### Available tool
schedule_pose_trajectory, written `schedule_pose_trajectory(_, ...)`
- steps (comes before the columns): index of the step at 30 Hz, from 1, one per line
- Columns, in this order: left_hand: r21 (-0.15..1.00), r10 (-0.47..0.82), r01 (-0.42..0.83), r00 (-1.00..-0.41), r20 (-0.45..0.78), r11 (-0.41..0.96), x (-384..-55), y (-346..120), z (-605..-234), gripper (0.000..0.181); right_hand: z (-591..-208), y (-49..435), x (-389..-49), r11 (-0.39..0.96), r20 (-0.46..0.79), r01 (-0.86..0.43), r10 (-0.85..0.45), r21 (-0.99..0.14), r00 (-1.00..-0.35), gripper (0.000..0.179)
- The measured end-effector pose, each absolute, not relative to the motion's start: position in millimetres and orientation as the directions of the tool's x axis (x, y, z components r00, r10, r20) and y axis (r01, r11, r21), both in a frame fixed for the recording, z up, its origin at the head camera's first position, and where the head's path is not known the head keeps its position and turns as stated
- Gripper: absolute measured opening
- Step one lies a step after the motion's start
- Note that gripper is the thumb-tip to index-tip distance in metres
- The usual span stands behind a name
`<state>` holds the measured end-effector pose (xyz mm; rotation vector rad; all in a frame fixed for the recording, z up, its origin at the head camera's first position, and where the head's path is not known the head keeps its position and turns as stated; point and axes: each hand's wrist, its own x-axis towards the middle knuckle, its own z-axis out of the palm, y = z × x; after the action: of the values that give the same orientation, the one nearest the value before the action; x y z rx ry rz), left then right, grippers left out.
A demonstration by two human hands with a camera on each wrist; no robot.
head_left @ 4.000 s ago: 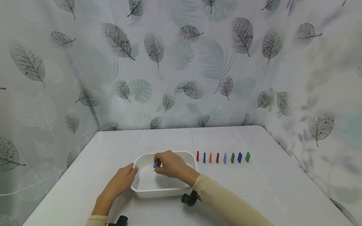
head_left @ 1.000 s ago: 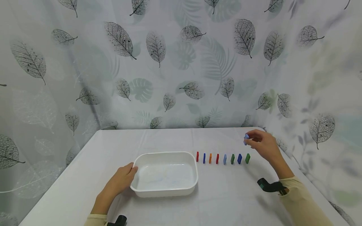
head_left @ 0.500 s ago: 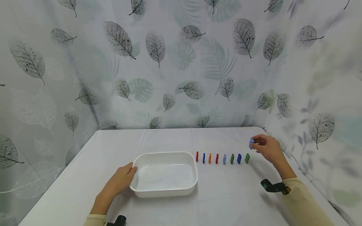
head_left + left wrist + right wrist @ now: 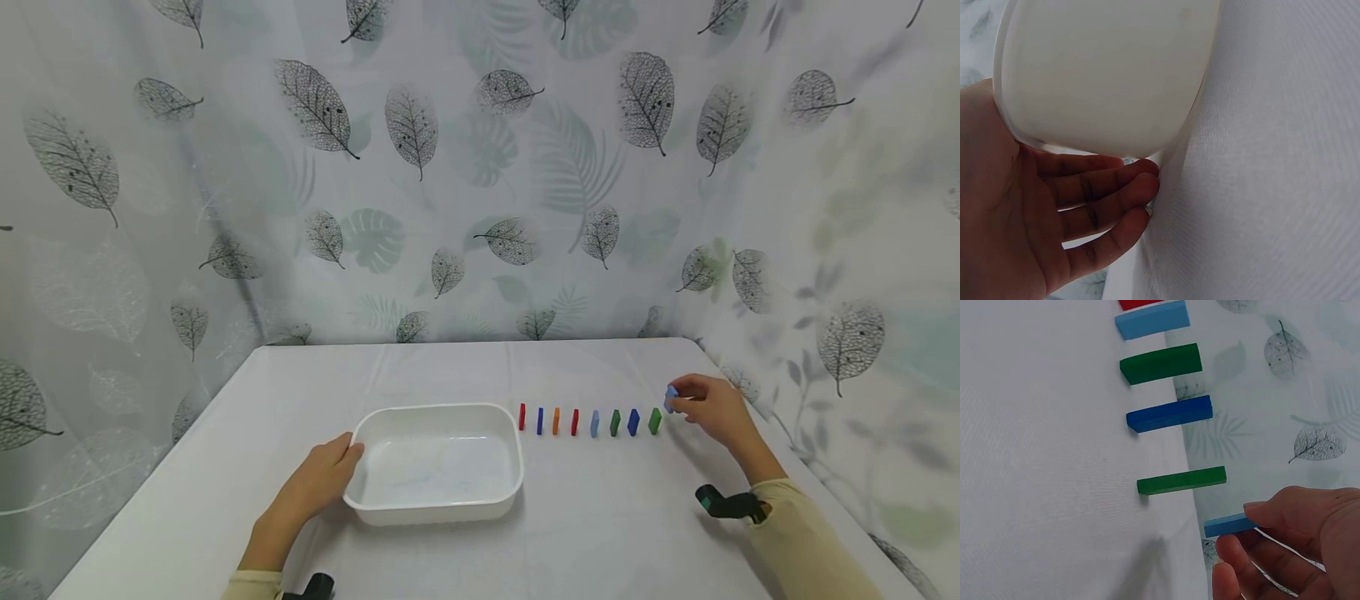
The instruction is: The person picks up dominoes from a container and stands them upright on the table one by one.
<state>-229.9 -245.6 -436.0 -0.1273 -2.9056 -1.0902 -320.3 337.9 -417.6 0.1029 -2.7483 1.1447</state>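
Observation:
My left hand (image 4: 318, 477) grips the left end of a white plastic tub (image 4: 435, 512), thumb at the rim and fingers against the outer wall. In the left wrist view its fingers (image 4: 1107, 203) lie bent beside the tub wall (image 4: 1110, 75). At the right, my right hand (image 4: 712, 408) pinches a light blue domino (image 4: 671, 395) between thumb and fingers. This domino (image 4: 1229, 525) is upright beside the green domino (image 4: 1182, 480) at the row's right end, with a gap between them. It seems held off the table.
Several dominoes stand upright in a spaced row right of the tub, from a red one (image 4: 522, 417) through an orange one (image 4: 557, 421) and a dark blue one (image 4: 633, 422) to the green end one. A leaf-patterned curtain (image 4: 480, 192) hangs behind the white table (image 4: 600, 517).
Four seconds ago my right hand was in the tub with a light blue domino. It has since gone right past the row and come down beside its end. The left hand stays on the tub.

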Motion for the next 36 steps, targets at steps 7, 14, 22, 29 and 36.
schedule_pose_trajectory(7, 0.651, 0.068, 0.097, -0.995, 0.070, 0.753, -229, -245, -435, 0.039, -427, 343, -321, 0.717, 0.109, -0.075, 0.002, -0.693, -0.994, 0.034)
schedule_pose_trajectory(14, 0.655, 0.062, 0.090, -0.996, 0.066, 0.750, -228, -245, -434, 0.038, -437, 347, -320, 0.706, 0.112, -0.090, -0.016, -0.702, -0.994, 0.031)
schedule_pose_trajectory(22, 0.660, 0.060, 0.088, -0.996, 0.065, 0.746, -228, -245, -436, 0.037, -444, 349, -320, 0.708, 0.110, -0.084, -0.009, -0.701, -0.994, 0.029)
schedule_pose_trajectory(29, 0.658, 0.063, 0.089, -0.996, 0.063, 0.748, -230, -246, -435, 0.037, -444, 346, -318, 0.701, 0.119, -0.098, -0.018, -0.706, -0.993, 0.030)
schedule_pose_trajectory(36, 0.660, 0.065, 0.089, -0.996, 0.060, 0.746, -229, -245, -436, 0.037, -446, 346, -318, 0.711, 0.107, -0.089, -0.020, -0.697, -0.994, 0.029)
